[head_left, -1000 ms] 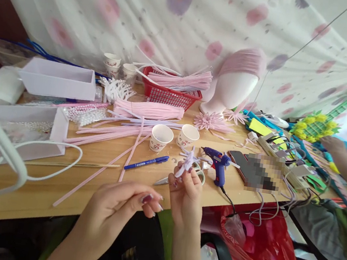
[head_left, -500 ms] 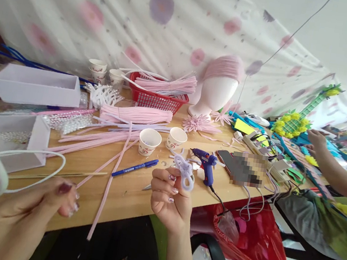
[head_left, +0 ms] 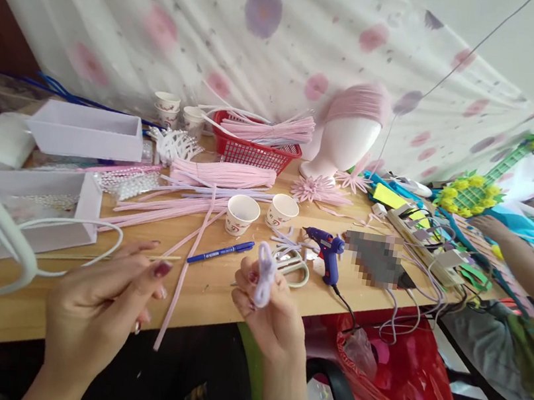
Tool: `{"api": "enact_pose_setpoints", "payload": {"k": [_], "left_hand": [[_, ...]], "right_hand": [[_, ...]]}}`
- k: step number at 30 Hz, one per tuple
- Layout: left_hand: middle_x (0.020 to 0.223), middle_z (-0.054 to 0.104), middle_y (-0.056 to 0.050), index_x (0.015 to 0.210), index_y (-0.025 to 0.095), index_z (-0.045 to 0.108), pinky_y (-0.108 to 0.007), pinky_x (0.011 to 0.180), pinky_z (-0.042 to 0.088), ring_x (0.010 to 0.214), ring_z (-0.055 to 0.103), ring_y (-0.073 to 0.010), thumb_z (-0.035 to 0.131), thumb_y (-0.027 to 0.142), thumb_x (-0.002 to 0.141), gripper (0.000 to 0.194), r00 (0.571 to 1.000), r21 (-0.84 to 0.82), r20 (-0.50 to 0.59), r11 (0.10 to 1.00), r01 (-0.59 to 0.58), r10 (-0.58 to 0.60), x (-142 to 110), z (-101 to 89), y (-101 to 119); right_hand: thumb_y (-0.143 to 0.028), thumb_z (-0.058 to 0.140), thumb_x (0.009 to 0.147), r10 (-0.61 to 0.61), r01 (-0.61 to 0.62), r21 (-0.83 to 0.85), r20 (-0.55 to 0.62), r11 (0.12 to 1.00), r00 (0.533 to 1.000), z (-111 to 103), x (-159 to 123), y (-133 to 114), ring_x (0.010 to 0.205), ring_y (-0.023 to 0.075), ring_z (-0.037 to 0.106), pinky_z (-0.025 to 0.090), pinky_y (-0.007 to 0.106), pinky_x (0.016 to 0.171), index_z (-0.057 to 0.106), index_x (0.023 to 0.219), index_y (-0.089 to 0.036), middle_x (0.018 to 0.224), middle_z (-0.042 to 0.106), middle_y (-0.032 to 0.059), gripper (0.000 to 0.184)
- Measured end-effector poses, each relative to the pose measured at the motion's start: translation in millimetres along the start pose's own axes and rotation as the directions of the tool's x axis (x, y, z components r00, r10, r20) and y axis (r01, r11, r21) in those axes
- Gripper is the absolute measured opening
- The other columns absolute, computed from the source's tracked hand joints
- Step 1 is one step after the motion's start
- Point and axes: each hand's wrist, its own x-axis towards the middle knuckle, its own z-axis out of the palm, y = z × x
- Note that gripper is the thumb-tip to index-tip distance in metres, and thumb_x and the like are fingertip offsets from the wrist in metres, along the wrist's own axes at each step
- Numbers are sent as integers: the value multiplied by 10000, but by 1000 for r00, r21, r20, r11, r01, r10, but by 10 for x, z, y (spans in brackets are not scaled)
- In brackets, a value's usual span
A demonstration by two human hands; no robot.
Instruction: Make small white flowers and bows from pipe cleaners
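While the left hand hovers with its grip loosely apart, the right hand has its grip clamped on a lilac looped piece, held upright above the table near its front edge. Pale and fuzzy, the piece looks narrow from this side: one rounded loop rises at the top, another curls at the bottom, and soft strands bunch between them.

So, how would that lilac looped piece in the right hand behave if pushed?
The lilac piece likely bends but keeps its looped form, since it isn't sagging where unsupported. Probably light too: the right hand merely pinches it.
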Motion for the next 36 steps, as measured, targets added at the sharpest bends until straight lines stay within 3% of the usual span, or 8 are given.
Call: {"api": "enact_pose_setpoints", "payload": {"k": [2, 5, 7, 9, 17, 21, 26, 36], "left_hand": [[505, 637, 65, 605, 275, 678, -365, 818, 622, 480, 614, -145, 634, 410, 948, 372, 995, -42, -14, 994, 102, -103, -35, 1, -33], [953, 821, 28, 921, 294, 790, -333, 873, 605, 869, 757, -208, 712, 429, 894, 158, 988, -45, 29, 988, 151, -150, -90, 8, -113], [1008, 810, 47, 980, 324, 795, -302, 874, 593, 921, 746, -194, 743, 367, 885, 116, 994, -62, 39, 992, 107, -104, -106, 23, -131], [948, 779, 55, 916, 333, 794, -278, 822, 577, 886, 721, -174, 751, 301, 888, 61, 998, -76, 27, 996, 54, -52, -101, 54, -105], [1060, 649, -12, 1063, 315, 726, -374, 927, 493, 1044, 624, -212, 671, 197, 943, 177, 988, -19, 91, 992, -127, 129, 14, 242, 86], [1297, 567, -65, 1212, 331, 643, -508, 1093, 378, 1281, 508, -299, 672, 204, 936, 305, 930, 142, 232, 936, -321, 284, 60, 167, 80], [1463, 431, -92, 1225, 343, 593, -592, 1144, 308, 1423, 365, -366, 739, 309, 894, 364, 870, 240, 408, 887, -394, 277, 147, 77, 77], [1416, 464, -86, 1055, 311, 648, -642, 1126, 277, 1395, 375, -375, 678, 294, 943, 117, 852, 261, 438, 865, -428, 289, 213, 118, 92]], "right_hand": [[-388, 860, 784, -258, 210, -358, -91, 910, 962, 30, 0, 26, 586, 105, 398, 340, 234, 531, 697, 766, -198, 699, 520, -26, 251], [-266, 726, 917, -589, 361, -776, -15, 516, 808, 70, -7, 56, 714, 154, 519, 411, 279, 641, 713, 819, -214, 780, 596, 6, 112], [-175, 688, 926, -661, 384, -873, 100, 301, 744, 99, -12, 71, 732, 159, 545, 425, 286, 659, 716, 840, -223, 805, 625, 10, 102], [-139, 680, 920, -665, 397, -891, 161, 220, 729, 129, -17, 85, 700, 152, 548, 421, 281, 636, 716, 850, -226, 792, 637, 6, 117], [-289, 703, 925, -410, 258, -758, -14, 599, 912, 184, -53, 114, 731, 164, 576, 436, 286, 655, 700, 762, -206, 787, 653, 19, 183], [-298, 743, 887, -364, 215, -740, -44, 637, 930, 168, -72, 51, 705, 145, 547, 425, 267, 646, 708, 730, -207, 745, 633, 2, 185], [-335, 801, 838, -200, 88, -667, -94, 740, 975, 150, -81, -26, 622, 111, 556, 459, 236, 592, 725, 726, -191, 730, 621, -9, 197], [-312, 914, 719, -51, -30, -566, -126, 824, 991, 154, -85, -58, 586, 89, 638, 516, 181, 594, 747, 697, -169, 667, 684, -13, 221]]}}
